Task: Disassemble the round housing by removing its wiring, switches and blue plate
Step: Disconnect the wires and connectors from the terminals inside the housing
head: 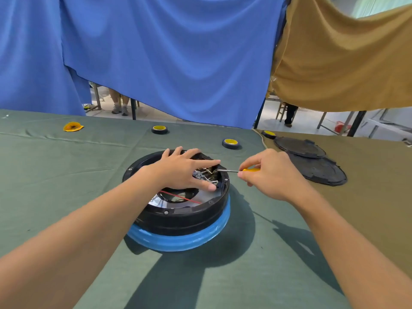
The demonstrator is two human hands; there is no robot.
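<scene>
Forearms: your left forearm and right forearm come in from the near edge of the table, one either side of the work
Round housing: black, open at the top, it stands about the middle of the table on the green cloth, close to where the olive cloth begins
Blue plate: the blue band under the black wall looks like the plate, and it is attached to the housing
Wiring: a pale tangle sits inside by the far-right rim, and a red wire crosses the near part of the interior
Left hand: your fingers lie spread and flat over the far side of the opening, steadying it and gripping nothing
Right hand: your fingertips pinch the orange handle of the screwdriver, whose tip points into the wiring at the right rim
Progress: early, by my reading; the top is open, but wires and plate are in place, and switches are too small to pick out
Left to do: free the wiring, lift out the switches, then part the plate
Right side: two black covers overlap on the olive cloth
Far edge: three tape rolls and a yellow scrap at the far-left corner
</scene>
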